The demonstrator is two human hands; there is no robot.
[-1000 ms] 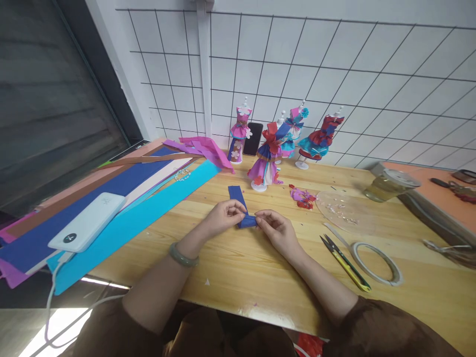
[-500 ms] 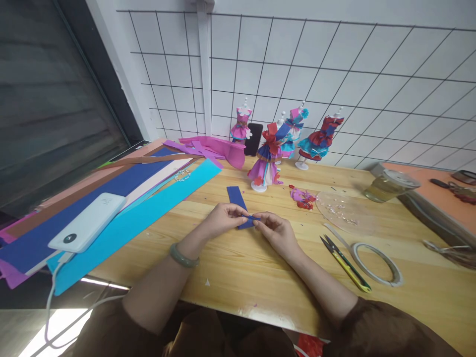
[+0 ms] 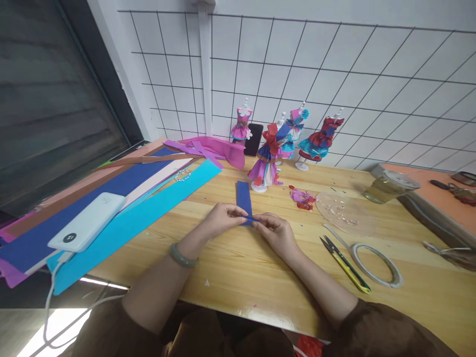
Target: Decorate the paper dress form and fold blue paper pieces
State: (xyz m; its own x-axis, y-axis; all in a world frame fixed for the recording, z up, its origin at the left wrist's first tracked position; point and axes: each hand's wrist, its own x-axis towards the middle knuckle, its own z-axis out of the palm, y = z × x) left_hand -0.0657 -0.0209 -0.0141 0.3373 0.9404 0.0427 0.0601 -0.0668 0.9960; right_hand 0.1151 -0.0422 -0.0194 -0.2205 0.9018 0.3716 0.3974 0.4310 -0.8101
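Note:
A dark blue paper strip [image 3: 244,196] stretches away from me over the wooden table, its near end folded into a narrow band. My left hand [image 3: 222,219] pinches the left side of that fold between thumb and fingers. Opposite it, my right hand [image 3: 275,230] pinches the right side, a short gap from the left fingertips. Both hands are closed and low over the table; the fingertips partly hide the fold. Just beyond the strip stands a small dress form [image 3: 266,158] clothed in red, blue and purple paper.
Long coloured sheets [image 3: 156,210] cover the left side, under a white power bank [image 3: 87,222] with a cable. To the right lie yellow-and-green thread snips [image 3: 345,265], a tape roll [image 3: 377,265], a clear dish [image 3: 344,213] and paper scraps [image 3: 303,197]. A cup [image 3: 390,187] stands farther right.
The strip's far end has swung to the right, so the strip now points more straight away from me. Both hands keep their pinch in nearly the same place.

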